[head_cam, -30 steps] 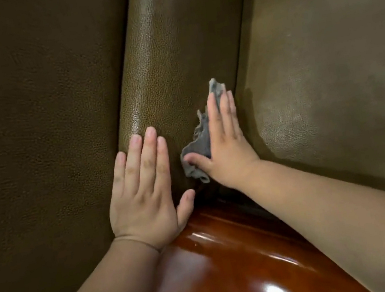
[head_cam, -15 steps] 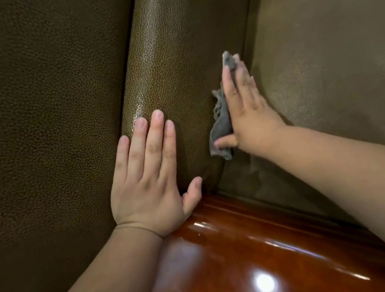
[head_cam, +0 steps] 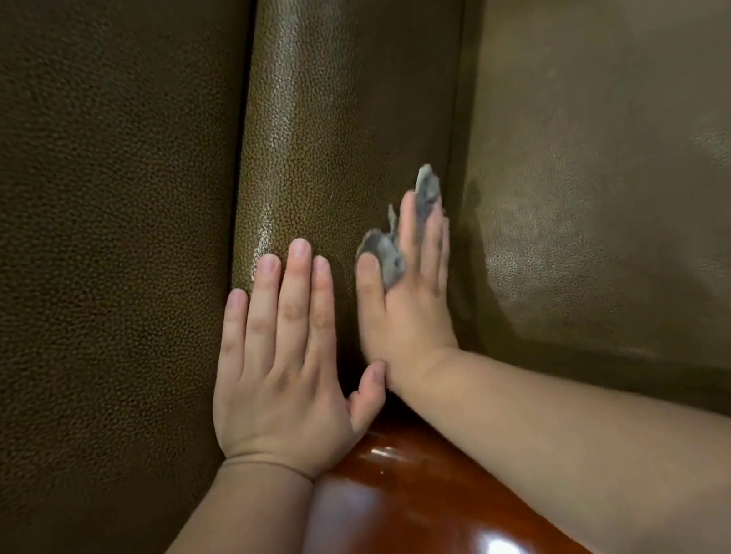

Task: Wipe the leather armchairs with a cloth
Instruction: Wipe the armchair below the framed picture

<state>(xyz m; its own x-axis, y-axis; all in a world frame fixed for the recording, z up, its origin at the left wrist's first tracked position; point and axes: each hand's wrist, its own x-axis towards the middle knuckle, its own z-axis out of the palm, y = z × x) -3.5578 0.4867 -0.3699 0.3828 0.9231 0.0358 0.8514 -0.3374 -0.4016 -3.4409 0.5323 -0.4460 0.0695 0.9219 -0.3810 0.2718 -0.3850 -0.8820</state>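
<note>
The brown leather armchair fills the view, with a rounded grainy pad (head_cam: 328,115) running up the middle. My left hand (head_cam: 281,362) lies flat on the lower end of that pad, fingers straight and together. My right hand (head_cam: 408,318) presses against the pad's right side just beside it, fingers straight. The small grey cloth (head_cam: 386,256) is mostly hidden under this hand; a fold comes up between the thumb and fingers, pinched there, and a corner sticks out past the fingertips. The left thumb touches the right wrist.
A broad leather panel (head_cam: 66,276) spreads to the left and a smoother leather cushion (head_cam: 627,187) to the right, meeting the pad at a dark crease. A glossy reddish wooden rail (head_cam: 414,508) runs between my forearms at the bottom.
My right hand has slid with the cloth back down the pad toward me and to the left, ending next to my left hand. The left hand has stayed in place.
</note>
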